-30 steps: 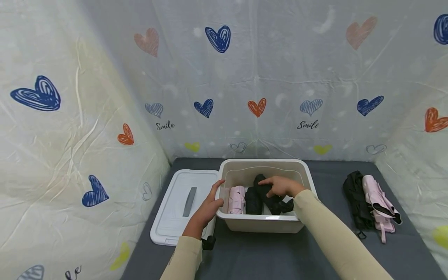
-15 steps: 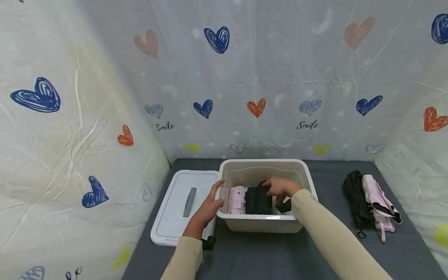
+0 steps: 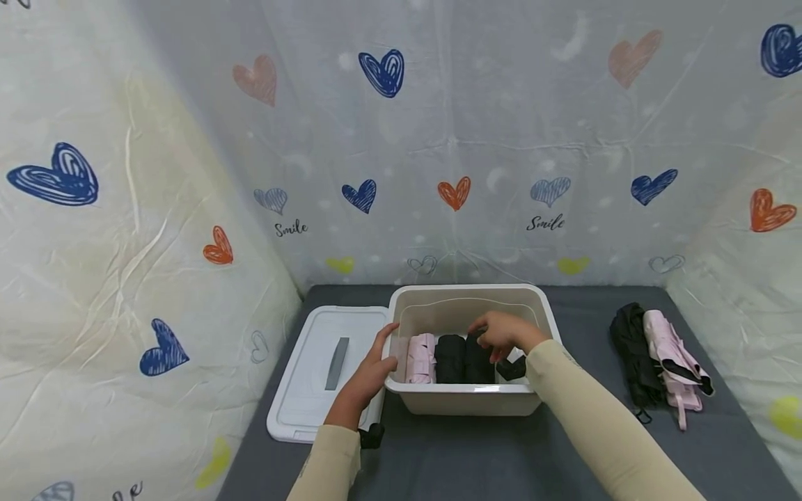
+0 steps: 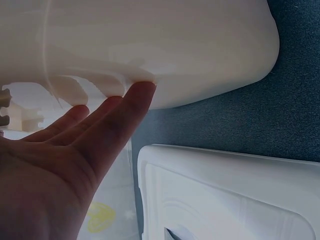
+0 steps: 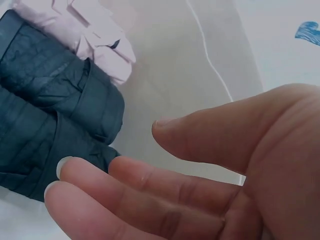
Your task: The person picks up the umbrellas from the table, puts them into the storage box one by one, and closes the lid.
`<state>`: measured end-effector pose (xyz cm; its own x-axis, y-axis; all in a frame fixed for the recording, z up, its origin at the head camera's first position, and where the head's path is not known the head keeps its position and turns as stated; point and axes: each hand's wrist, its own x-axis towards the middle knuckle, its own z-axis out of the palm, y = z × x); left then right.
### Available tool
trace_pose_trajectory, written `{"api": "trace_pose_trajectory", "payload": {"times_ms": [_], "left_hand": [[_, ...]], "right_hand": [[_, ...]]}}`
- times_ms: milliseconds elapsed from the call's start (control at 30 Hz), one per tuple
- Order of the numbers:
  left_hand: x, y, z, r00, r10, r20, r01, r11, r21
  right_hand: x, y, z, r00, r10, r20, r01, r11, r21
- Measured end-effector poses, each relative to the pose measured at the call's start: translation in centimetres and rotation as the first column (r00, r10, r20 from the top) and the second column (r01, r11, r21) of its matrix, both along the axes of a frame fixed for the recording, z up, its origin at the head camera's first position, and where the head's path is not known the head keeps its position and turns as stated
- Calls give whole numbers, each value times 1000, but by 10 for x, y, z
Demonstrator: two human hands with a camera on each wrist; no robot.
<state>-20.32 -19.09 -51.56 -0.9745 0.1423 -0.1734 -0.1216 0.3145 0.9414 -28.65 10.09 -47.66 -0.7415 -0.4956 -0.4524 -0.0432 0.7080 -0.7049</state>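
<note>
A beige plastic bin (image 3: 466,403) holds a pink folded umbrella (image 3: 420,359) and two black ones side by side, the left black umbrella (image 3: 450,360) and the right black umbrella (image 3: 479,362). My left hand (image 3: 371,372) rests at the bin's left rim; in the left wrist view its straight fingers (image 4: 117,117) touch the outer wall. Inside the bin, my right hand (image 3: 506,334) hovers at the right black umbrella with fingers spread and nothing gripped. The right wrist view shows its fingertips overlapping that umbrella's end; whether they touch, I cannot tell.
A white lid (image 3: 301,396) with a grey handle lies left of the bin. On the table's right side lie another black umbrella (image 3: 634,355) and a pink umbrella (image 3: 670,344), side by side. A heart-printed curtain (image 3: 413,153) stands behind the grey table (image 3: 451,452).
The right black umbrella went from lying tilted under my right hand to flat beside the other black one. My right hand then loosened and lifted slightly off it. My left hand stayed at the rim.
</note>
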Motion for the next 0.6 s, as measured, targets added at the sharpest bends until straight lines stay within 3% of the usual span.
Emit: {"api": "trace_pose_trajectory", "payload": {"times_ms": [333,400,600], "left_hand": [[0,0,1,1000,-7,-9,7,1000,-8],[3,1,9,1000,-20,1,20,1000,-12],[1,-1,5,1000,-19,12,20,999,-33]], "right_hand": [[9,3,6,999,-29,-43,28,999,-25],[10,4,7,999,-31,-42,30,999,-38],[13,8,12,999,-18,-35,15,997,-73]]}}
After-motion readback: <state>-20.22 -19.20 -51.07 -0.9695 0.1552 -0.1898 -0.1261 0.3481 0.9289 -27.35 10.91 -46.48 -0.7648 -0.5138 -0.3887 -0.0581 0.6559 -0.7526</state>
